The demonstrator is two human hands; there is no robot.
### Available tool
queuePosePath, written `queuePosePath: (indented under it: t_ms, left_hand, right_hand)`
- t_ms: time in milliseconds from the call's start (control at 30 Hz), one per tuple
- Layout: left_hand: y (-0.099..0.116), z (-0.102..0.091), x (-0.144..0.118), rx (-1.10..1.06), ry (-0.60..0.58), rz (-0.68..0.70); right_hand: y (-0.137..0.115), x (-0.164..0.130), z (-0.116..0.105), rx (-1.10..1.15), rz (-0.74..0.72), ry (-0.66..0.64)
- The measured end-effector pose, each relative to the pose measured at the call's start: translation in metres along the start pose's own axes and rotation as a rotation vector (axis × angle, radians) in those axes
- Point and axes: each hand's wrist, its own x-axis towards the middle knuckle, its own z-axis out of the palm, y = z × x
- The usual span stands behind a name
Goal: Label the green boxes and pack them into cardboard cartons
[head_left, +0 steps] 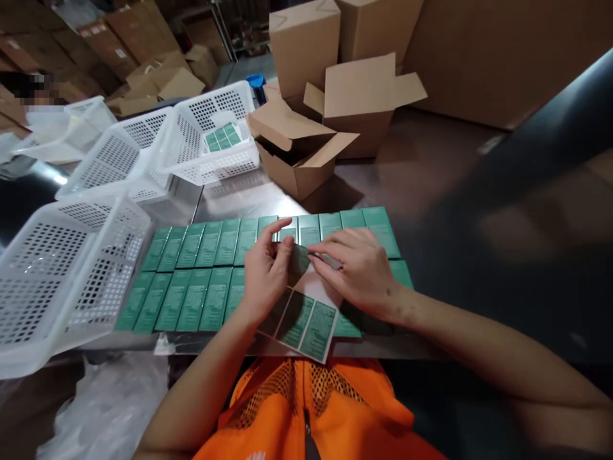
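1. Head view, the hands: At a metal table (230,201), a person in an orange vest (335,402) brings both hands together over rows of green boxes (177,300). The right hand (359,265) has thumb and forefinger closed, apparently gripping the edge of a small green label (299,260). The left hand (269,271) meets the label from the other side, thumb and forefinger parted at the tips; its other fingers are hidden, so whether they grip cannot be told.

2. Head view, the work: The label sits between the two sets of fingers. Just below them slants a sheet (320,284), bare white near the right fingers and bearing green labels toward its lower edge. The boxes lie in two rows beneath and beyond the fingers, reaching well to their left.

3. Head view, around the hands: White baskets (129,246) stand to the left of the fingers; one farther off holds more sheets (223,137). Ahead of the fingertips, an open carton (299,176) rests on the table.

4. Head view, the step: By judgement, the label is being parted from its backing. The next move calls for a light pinch at its edge, with the label kept flat and uncreased.
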Motion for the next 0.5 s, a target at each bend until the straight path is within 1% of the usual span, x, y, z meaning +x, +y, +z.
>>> queuePosePath:
  t_ms: [33, 100, 167, 233, 300, 367, 433, 500]
  left_hand:
    - [-0.001, 0.000, 0.001, -0.035, -0.012, -0.016]
    - [-0.003, 0.000, 0.001, -0.088, 0.005, -0.017]
    - [-0.005, 0.001, 0.002, -0.128, 0.021, -0.015]
    - [-0.006, 0.003, 0.003, -0.198, 0.011, -0.036]
    - [-0.005, 0.004, 0.004, -0.302, -0.008, -0.085]
    - [-0.002, 0.005, 0.005, -0.407, -0.019, -0.155]
    - [0.002, 0.004, 0.007, -0.480, -0.036, -0.223]
    - [0.006, 0.002, 0.007, -0.512, -0.060, -0.258]
  right_hand:
    - [0.000, 0.000, 0.001, -0.007, 0.023, -0.015]
    - [-0.001, 0.001, 0.001, -0.001, 0.074, -0.044]
    - [-0.002, 0.000, 0.001, -0.053, 0.053, -0.024]
    - [-0.002, -0.001, 0.001, -0.190, -0.055, 0.059]
    - [-0.001, -0.003, 0.002, -0.323, -0.185, 0.155]
    - [0.001, -0.004, 0.003, -0.371, -0.258, 0.198]
    - [0.002, -0.005, 0.005, -0.340, -0.240, 0.187]
    - [0.004, -0.005, 0.007, -0.284, -0.182, 0.165]
